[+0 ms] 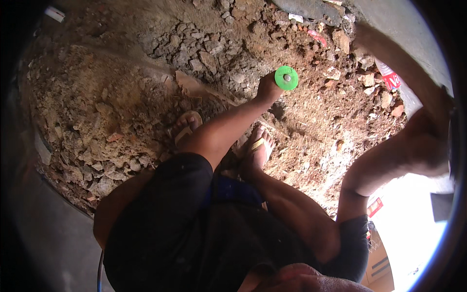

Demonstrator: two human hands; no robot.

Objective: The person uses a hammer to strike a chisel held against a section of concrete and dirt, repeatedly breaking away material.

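My left arm reaches forward between my knees. My left hand (269, 91) is closed around the shaft of a chisel, just under its round green hand guard (286, 73). A metal striking head (287, 78) shows at the centre of the guard. The shaft and tip are hidden beneath the guard and my hand. On the right, my bent right arm is raised, with my right hand (430, 131) close to the picture's rim. It appears closed on a thick brown, blurred, bar-like thing (404, 61) slanting up to the left; its kind and my fingers are unclear.
Broken soil and rubble (204, 51) cover the ground. My sandalled left foot (188, 121) and right foot (261, 148) stand near the chisel. A clear bottle with a red label (390, 80) lies at the right. Grey floor (48, 228) borders the dirt at lower left.
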